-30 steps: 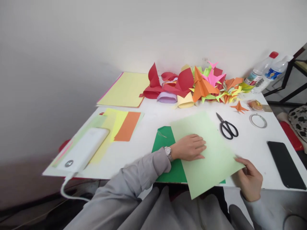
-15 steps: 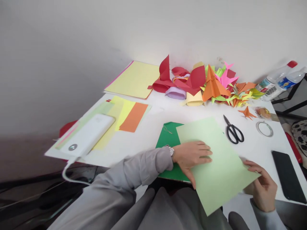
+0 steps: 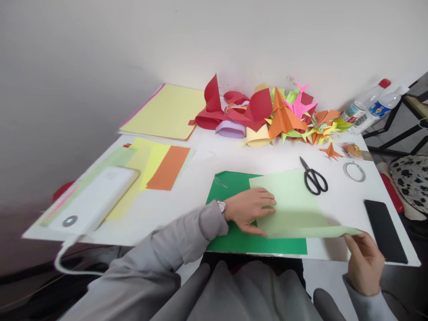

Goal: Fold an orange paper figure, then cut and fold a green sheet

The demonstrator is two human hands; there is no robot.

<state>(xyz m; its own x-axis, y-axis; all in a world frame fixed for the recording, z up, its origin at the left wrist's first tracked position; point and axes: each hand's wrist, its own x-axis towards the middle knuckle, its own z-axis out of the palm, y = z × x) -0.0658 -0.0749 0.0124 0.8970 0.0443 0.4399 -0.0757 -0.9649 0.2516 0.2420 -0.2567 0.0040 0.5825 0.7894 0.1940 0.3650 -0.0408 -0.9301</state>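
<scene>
A pale green sheet of paper (image 3: 297, 200) lies partly over a dark green sheet (image 3: 230, 238) at the table's near edge. Its near edge is curled upward. My left hand (image 3: 250, 208), with a watch at the wrist, rests flat on the pale sheet's left part, fingers stretched out. At the sheet's near right corner, my right hand (image 3: 366, 258) pinches the paper between thumb and fingers and holds it raised. Black-handled scissors (image 3: 314, 180) lie just beyond the pale sheet on the right.
On the white table (image 3: 187, 218) are a white power bank (image 3: 100, 198) with a cable, orange paper (image 3: 169, 167), a yellow sheet (image 3: 167, 107), folded paper figures (image 3: 284, 118), a tape roll (image 3: 354, 171), and a black phone (image 3: 384, 232). Two bottles (image 3: 377, 107) stand at the back right.
The pale green sheet has turned and shifted onto the table, and its near edge now curls up in my right hand. The view has swung slightly right.
</scene>
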